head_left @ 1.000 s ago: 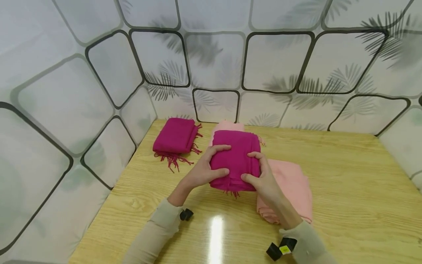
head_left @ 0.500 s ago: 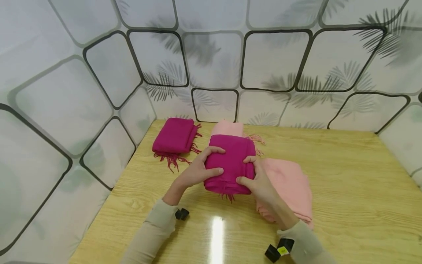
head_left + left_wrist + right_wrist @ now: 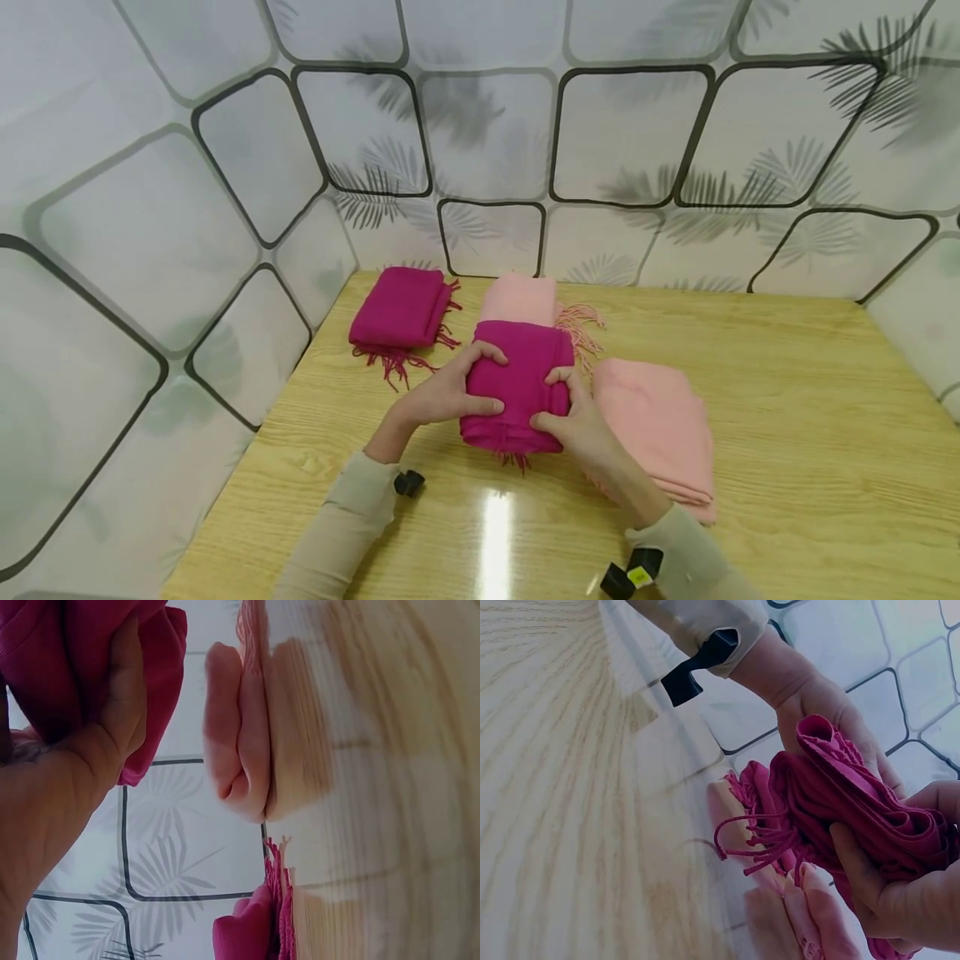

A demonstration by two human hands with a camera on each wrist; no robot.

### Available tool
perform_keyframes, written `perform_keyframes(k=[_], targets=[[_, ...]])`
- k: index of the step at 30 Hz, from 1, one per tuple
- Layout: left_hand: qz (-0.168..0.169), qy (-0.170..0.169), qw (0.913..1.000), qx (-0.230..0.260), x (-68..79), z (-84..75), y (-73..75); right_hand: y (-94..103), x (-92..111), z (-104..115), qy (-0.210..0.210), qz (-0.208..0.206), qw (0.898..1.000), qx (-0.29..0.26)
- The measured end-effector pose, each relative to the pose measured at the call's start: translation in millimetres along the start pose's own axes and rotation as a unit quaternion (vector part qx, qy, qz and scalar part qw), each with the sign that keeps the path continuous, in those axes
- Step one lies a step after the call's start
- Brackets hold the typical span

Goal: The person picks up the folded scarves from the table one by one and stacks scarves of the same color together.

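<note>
A folded magenta scarf (image 3: 517, 367) with fringe hanging from its near end is held up off the table between both hands. My left hand (image 3: 453, 390) grips its left side, thumb and fingertips on the top face. On the opposite side, my right hand (image 3: 581, 421) grips it the same way. The right wrist view shows the scarf's layered edge and dangling fringe (image 3: 769, 844), with air between it and the wooden table (image 3: 592, 825). Behind the held scarf lies a folded pale pink scarf (image 3: 521, 300), partly covered by it in the head view.
A second folded magenta scarf (image 3: 401, 308) with fringe lies at the back left of the table. To the right, a larger folded pink scarf (image 3: 660, 425) lies beside my right forearm. Patterned fabric walls (image 3: 487, 133) rise along the back and left edges.
Both hands have drawn the magenta scarf toward me and slightly left, uncovering more of the pale pink scarf and its fringe behind. The grip stays the same.
</note>
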State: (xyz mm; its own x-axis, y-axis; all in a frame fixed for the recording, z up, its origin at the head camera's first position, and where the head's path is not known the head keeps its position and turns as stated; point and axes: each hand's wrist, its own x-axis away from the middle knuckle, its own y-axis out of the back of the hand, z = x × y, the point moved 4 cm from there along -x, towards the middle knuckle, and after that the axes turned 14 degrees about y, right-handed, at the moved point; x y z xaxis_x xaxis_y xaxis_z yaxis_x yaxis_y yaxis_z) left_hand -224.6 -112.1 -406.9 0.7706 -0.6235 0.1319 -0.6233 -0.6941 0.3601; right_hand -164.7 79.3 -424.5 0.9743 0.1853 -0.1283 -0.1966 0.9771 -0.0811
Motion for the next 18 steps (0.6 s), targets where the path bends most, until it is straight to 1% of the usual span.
perform_keyframes(k=[5,8,12,18], targets=[[0.003,0.009,0.9996,-0.028,-0.6,3.9,0.6,-4.3,0,-5,0.007,0.006,1.0,-0.019],[0.005,0.017,0.9986,-0.05,-1.9,8.4,1.0,-6.2,0,-9,0.003,0.004,1.0,-0.025],[0.013,0.02,0.9963,-0.083,-2.7,12.7,0.4,-8.1,1,-15,-0.012,0.001,1.0,-0.016],[0.031,0.023,0.9923,-0.118,-2.1,17.0,-0.7,-9.7,3,-21,-0.036,0.004,0.999,0.003]])
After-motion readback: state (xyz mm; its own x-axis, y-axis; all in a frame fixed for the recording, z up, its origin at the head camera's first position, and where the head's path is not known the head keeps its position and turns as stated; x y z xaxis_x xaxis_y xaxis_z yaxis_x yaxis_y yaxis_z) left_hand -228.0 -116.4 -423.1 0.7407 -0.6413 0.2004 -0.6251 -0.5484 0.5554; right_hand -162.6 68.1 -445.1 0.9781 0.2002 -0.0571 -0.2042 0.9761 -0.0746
